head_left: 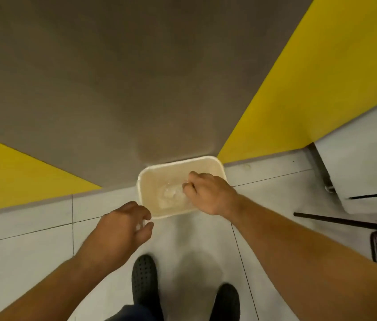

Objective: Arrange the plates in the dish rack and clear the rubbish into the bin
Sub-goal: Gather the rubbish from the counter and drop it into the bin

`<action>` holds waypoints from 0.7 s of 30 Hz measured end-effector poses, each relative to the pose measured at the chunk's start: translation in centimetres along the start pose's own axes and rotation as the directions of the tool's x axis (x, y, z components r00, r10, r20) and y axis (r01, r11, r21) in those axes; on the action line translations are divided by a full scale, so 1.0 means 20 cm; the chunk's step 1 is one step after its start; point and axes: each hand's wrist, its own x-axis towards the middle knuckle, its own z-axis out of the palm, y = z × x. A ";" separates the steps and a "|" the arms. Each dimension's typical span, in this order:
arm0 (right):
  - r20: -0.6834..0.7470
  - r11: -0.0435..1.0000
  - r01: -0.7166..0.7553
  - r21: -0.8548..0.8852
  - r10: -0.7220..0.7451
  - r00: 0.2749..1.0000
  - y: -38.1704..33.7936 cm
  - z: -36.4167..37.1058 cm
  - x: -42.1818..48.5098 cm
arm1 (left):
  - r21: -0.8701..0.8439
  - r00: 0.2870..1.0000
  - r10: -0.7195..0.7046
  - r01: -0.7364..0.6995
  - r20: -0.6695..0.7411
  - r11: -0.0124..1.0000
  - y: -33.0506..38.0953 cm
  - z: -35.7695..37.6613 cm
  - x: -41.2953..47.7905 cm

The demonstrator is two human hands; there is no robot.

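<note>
Bin [178, 162] on the floor [32, 218], set against the wall [113, 89], crumpled clear rubbish [169, 195] inside.
I see my right hand [208, 193] over its opening, fingers curled, grip unclear; my left hand [122, 228] at the near corner, fingers curled round a pale scrap [140, 225].

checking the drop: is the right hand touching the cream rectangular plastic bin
Cannot tell. The head view looks down from above: the right hand overlaps the bin's right rim, so any gap is hidden.
</note>
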 end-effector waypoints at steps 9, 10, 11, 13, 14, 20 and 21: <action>0.475 0.985 -0.071 -0.158 0.139 0.869 0.22 0.53 0.63 | -0.070 1.000 -0.028 0.028 0.002 0.997 -0.25 0.10 0.15; 0.498 0.975 -0.084 -0.206 0.178 0.849 0.26 0.56 0.66 | -0.066 1.000 -0.013 0.014 0.017 0.998 -0.26 0.12 0.19; 0.524 0.968 -0.111 -0.225 0.216 0.824 0.28 0.59 0.68 | -0.057 1.000 -0.003 0.004 0.025 0.998 -0.26 0.15 0.23; 0.579 0.959 -0.211 -0.187 0.281 0.765 0.32 0.60 0.70 | -0.037 0.999 0.005 -0.003 0.052 0.999 -0.24 0.20 0.33; 0.594 0.956 -0.253 -0.146 0.289 0.751 0.32 0.59 0.69 | -0.037 0.998 0.006 -0.003 0.067 0.999 -0.23 0.23 0.38; 0.398 0.979 -0.205 0.004 0.186 0.899 0.24 0.27 0.54 | -0.075 0.967 -0.074 0.095 0.246 0.993 -0.14 0.53 0.77; 0.355 0.986 -0.166 -0.014 0.160 0.921 0.23 0.22 0.49 | -0.034 0.954 -0.064 0.078 0.293 0.996 -0.13 0.60 0.82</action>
